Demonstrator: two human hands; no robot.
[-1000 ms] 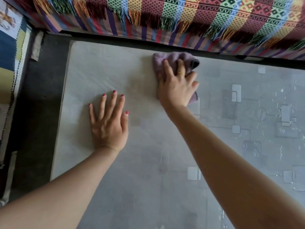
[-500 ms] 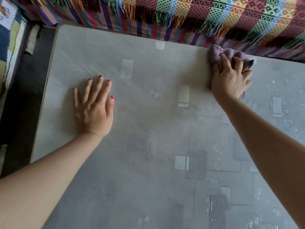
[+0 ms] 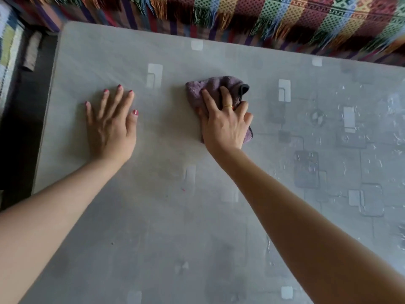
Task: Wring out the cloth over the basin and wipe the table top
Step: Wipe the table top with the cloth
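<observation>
A crumpled purple cloth [image 3: 210, 88] lies on the grey table top [image 3: 153, 216], a little back from its middle. My right hand [image 3: 225, 123] presses down on the cloth with fingers curled over it; a gold ring shows on one finger. My left hand [image 3: 111, 126] rests flat on the table to the left of the cloth, fingers spread, holding nothing. The table covering has a pattern of pale squares and shines wet on the right side. No basin is in view.
A striped, fringed woven blanket [image 3: 263, 20] hangs along the table's far edge. Dark floor [image 3: 19, 139] runs along the table's left edge, with a patterned mat [image 3: 8, 47] beyond it.
My right hand has slid the cloth from the far edge back toward the middle and to the left, closer to my left hand. The left hand stays flat on the table.
</observation>
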